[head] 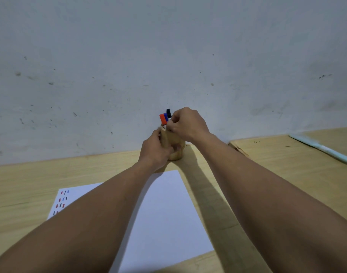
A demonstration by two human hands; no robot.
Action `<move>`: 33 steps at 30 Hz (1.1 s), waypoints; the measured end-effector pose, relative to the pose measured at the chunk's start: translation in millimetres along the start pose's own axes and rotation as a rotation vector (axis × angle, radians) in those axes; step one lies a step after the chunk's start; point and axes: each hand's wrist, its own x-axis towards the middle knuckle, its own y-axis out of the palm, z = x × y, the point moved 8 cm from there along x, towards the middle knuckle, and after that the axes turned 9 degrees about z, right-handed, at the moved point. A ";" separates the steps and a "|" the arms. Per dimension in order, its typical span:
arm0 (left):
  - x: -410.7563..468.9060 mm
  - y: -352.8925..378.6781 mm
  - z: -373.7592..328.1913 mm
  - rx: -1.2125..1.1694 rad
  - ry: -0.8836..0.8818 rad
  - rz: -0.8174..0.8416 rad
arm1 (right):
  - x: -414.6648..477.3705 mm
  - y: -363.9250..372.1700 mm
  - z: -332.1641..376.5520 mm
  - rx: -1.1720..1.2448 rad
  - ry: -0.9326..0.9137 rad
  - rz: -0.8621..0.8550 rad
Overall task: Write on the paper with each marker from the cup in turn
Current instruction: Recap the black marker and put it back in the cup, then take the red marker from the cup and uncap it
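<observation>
A tan wooden cup [175, 143] stands at the table's far edge against the wall. My left hand [156, 149] wraps around its left side and holds it. Three markers stick up out of the cup: a red-capped one [162, 119], a blue-capped one [165, 116] and a black-capped one [168, 113]. My right hand [185, 123] is at the cup's rim, its fingertips pinched on the white barrel of the black-capped marker. A white sheet of paper [166, 209] lies in front of the cup, with short red, blue and black strokes [61, 201] in rows near its left edge.
The wooden table [21, 190] runs up to a marked grey wall. A light blue pen-like object [324, 149] lies at the far right. A chipped board edge [238, 148] shows just right of my right wrist.
</observation>
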 end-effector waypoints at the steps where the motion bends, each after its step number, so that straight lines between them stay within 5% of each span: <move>1: -0.2 0.3 -0.7 0.002 -0.001 0.003 | -0.9 -0.6 0.9 -0.006 0.002 -0.005; 14: 0.2 2.2 1.0 0.032 -0.028 0.014 | 7.4 13.8 -3.9 -0.002 0.109 -0.024; 25: -3.5 4.3 -4.7 0.031 -0.055 0.045 | -17.7 -29.0 20.6 0.085 -0.044 -0.332; 33: -17.9 -3.3 -17.4 0.079 -0.149 0.082 | -39.2 -74.8 46.8 0.181 -0.081 -0.382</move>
